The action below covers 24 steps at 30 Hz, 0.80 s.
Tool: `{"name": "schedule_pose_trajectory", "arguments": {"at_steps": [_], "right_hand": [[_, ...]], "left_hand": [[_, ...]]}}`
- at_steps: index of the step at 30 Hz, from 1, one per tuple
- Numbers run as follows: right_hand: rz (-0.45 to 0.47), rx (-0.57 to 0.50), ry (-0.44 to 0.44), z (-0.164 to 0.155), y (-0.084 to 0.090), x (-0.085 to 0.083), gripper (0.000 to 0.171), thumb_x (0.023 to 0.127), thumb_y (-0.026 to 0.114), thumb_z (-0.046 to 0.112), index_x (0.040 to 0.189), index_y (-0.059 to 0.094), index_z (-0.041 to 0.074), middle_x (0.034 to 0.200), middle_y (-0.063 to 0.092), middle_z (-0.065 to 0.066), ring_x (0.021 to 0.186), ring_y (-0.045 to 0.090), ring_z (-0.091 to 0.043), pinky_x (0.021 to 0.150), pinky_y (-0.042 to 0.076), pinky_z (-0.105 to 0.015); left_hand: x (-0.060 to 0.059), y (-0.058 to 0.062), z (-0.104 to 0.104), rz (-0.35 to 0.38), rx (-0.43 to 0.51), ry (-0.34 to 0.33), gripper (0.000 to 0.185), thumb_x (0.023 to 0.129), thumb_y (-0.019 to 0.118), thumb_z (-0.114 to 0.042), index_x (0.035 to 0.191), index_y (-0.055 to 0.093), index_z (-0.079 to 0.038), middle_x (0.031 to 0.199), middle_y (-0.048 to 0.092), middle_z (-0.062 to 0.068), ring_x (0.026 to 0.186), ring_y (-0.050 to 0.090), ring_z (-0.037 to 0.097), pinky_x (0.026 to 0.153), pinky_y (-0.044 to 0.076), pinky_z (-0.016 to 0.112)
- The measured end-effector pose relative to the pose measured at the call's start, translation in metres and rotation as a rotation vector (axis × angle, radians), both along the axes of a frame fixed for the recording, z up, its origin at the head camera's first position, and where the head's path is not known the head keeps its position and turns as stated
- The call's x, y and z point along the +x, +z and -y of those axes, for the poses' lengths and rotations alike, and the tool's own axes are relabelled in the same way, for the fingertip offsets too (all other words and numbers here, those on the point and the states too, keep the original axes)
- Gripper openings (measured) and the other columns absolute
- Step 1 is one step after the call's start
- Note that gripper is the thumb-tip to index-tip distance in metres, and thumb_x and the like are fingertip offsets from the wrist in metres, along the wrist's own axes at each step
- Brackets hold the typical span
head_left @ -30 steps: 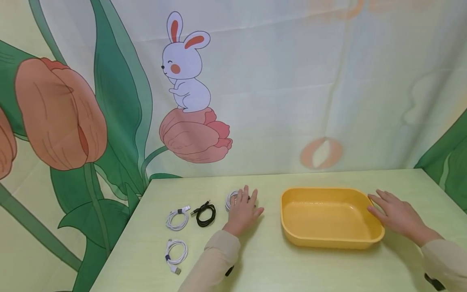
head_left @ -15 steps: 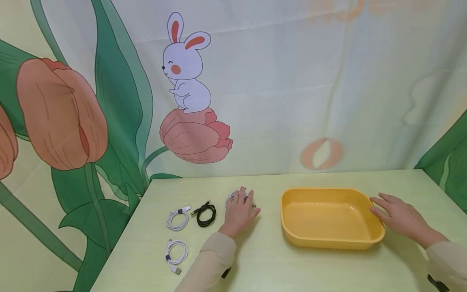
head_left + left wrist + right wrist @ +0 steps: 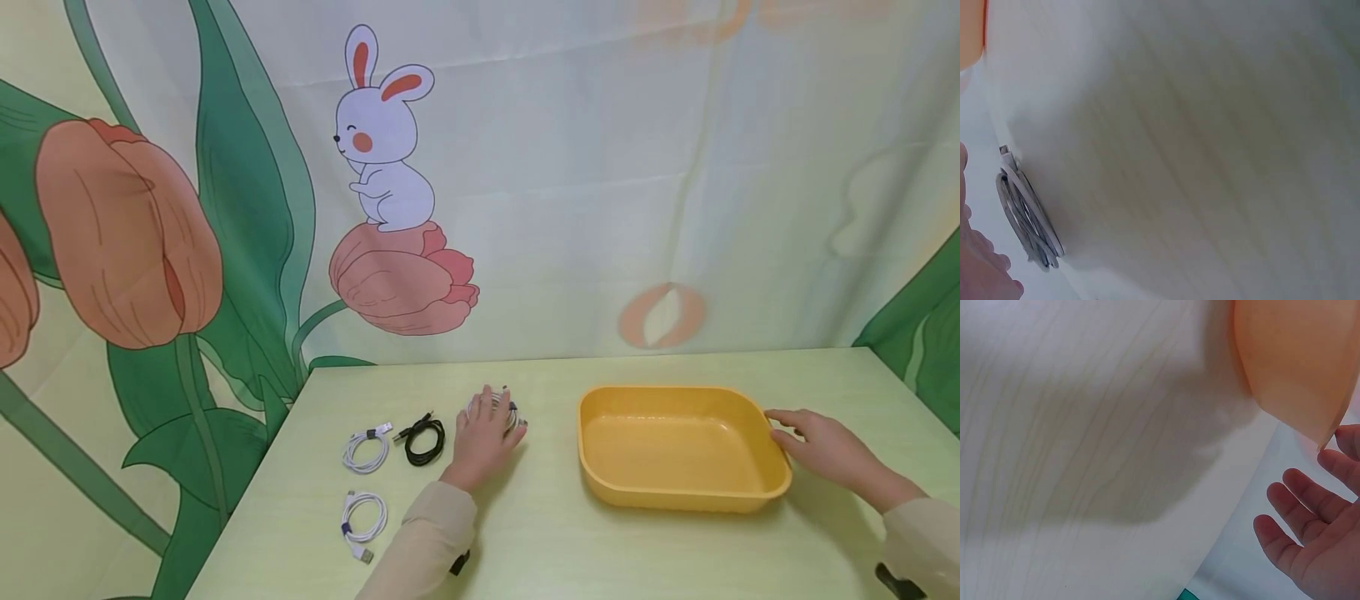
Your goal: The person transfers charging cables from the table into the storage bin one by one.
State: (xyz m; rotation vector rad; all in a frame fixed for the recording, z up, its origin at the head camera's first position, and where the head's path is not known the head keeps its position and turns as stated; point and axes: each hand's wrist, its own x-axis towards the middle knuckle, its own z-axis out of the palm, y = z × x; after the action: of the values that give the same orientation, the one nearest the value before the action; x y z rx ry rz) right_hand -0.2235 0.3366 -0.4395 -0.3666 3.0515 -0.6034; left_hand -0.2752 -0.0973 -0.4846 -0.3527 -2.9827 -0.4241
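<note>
Head view: your left hand [image 3: 483, 437] lies over a coiled white cable [image 3: 501, 410] on the table [image 3: 600, 550], fingers curling round the coil. It reads as the pickup step, grasp closing but coil not lifted. Your right hand [image 3: 817, 450] rests with relaxed fingers against the near right corner of the yellow tray [image 3: 678, 492], holding nothing, steadying it at most.

Likely next call: firm up the pinch so every loop comes up together, then carry right to the tray.

Beyond the left hand's outer side lie a black cable [image 3: 423, 440] and two white cables [image 3: 366, 450] [image 3: 362, 517], untouched.

Hard to read: the hand covers most of the coil in head view. Left wrist view shows the coil [image 3: 1025, 219] edge-on, blurred, just beside the fingertips [image 3: 988, 275]; actual contact is unclear there. Right wrist view shows only open fingers [image 3: 1300, 506] near the tray's edge [image 3: 1291, 369].
</note>
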Motion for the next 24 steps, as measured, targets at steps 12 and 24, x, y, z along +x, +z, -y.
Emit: {"name": "schedule_pose_trajectory", "arguments": {"at_steps": [12,24], "right_hand": [[0.119,-0.07,-0.04,0.002,0.005,0.0,0.046,0.088,0.051,0.021,0.119,0.043,-0.013,0.091,0.059,-0.02,0.075,0.053,-0.023,0.064,0.049,-0.036],[0.258,-0.207,-0.103,0.002,0.003,-0.003,0.051,0.089,0.05,0.022,0.124,0.035,-0.013,0.091,0.055,-0.019,0.073,0.053,-0.019,0.061,0.049,-0.031]], "left_hand": [[-0.002,-0.004,0.009,0.034,0.022,0.024,0.063,0.09,0.037,-0.048,0.141,0.02,-0.016,0.147,0.01,0.018,0.134,0.014,0.036,0.105,0.015,0.055],[0.002,-0.007,0.015,0.074,0.122,0.057,0.065,0.089,0.04,-0.047,0.141,0.022,-0.011,0.146,0.012,0.019,0.133,0.015,0.036,0.104,0.016,0.057]]}}
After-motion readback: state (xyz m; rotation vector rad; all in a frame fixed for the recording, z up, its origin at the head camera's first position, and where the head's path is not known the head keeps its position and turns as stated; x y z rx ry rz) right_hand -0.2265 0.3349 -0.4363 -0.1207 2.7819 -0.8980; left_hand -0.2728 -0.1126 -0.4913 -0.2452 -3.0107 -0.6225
